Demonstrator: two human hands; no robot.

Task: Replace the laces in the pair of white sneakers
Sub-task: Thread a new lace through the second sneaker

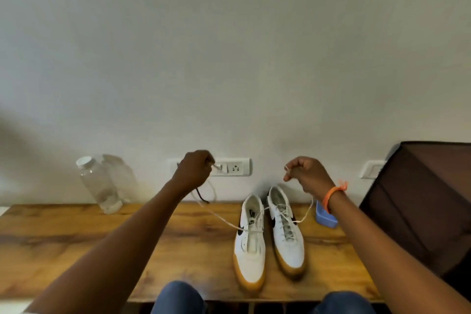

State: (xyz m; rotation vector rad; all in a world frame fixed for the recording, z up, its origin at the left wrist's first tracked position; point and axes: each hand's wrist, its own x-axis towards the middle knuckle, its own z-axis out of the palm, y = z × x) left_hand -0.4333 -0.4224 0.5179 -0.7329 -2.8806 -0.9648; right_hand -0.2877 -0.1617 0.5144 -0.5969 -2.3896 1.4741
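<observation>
Table: a wooden top (pixel 76 242) with strong brown grain runs across the lower part of the view, its far edge against the wall.
Wall: plain pale wall (pixel 229 58) fills the upper part of the view; a white socket plate (pixel 235 167) sits low on it behind the hands, and a second switch plate (pixel 372 169) lies further right.
Left sneaker: white sneaker (pixel 249 245) with a tan sole and dark side mark stands on the table, toe toward the person; its eyelets look mostly unlaced.
Right sneaker: the second white sneaker (pixel 286 229) stands just beside it on the right, laced up the front.
Lace: a white lace (pixel 221 219) rises from the sneakers in two strands, one to each hand, both lifted off the table.
Left hand: the left hand (pixel 193 168) is raised above the table, fingers curled, pinching one strand of the lace; a dark-tipped loop hangs below it.
Right hand: the right hand (pixel 305 173) is raised at like height, fingers curled, pinching the other strand; an orange band (pixel 331 194) circles the wrist.
Bottle: a clear plastic bottle (pixel 98 183) with a white cap stands tilted at the back left of the table, near the wall.
Blue item: a small blue object (pixel 327 219) lies right of the sneakers; what it is cannot be told.
Dark box: a dark brown box-like thing (pixel 420 199) stands at the right end.
Knees: blue denim (pixel 178 298) shows at the table's near edge.
</observation>
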